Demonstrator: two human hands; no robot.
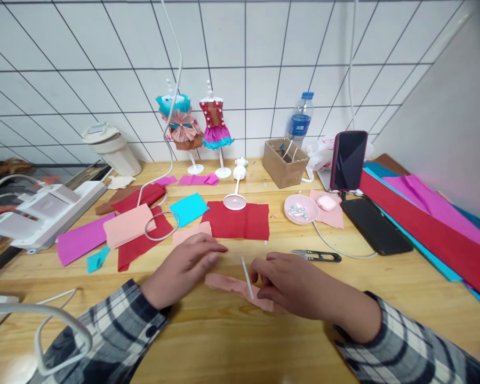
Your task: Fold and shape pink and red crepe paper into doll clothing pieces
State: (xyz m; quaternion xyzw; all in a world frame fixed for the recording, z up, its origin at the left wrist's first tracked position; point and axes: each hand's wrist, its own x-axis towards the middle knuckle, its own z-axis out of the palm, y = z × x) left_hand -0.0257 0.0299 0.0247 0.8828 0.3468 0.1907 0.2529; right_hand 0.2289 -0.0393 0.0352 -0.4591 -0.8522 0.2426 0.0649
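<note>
On the table (208, 346), one thin white strip (247, 278) over pink paper (227, 283) points lengthwise toward the back edge; left hand (186, 269) half-spread, right hand (290, 282) unclear whether pinching.

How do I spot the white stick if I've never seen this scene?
On the wooden table, look between the left hand and the right hand. A rough-edged pink strip lies there, and the white stick slants across it in view, close beside the right hand. It is thin, straight and white, while the strip is wider and pink.
</note>
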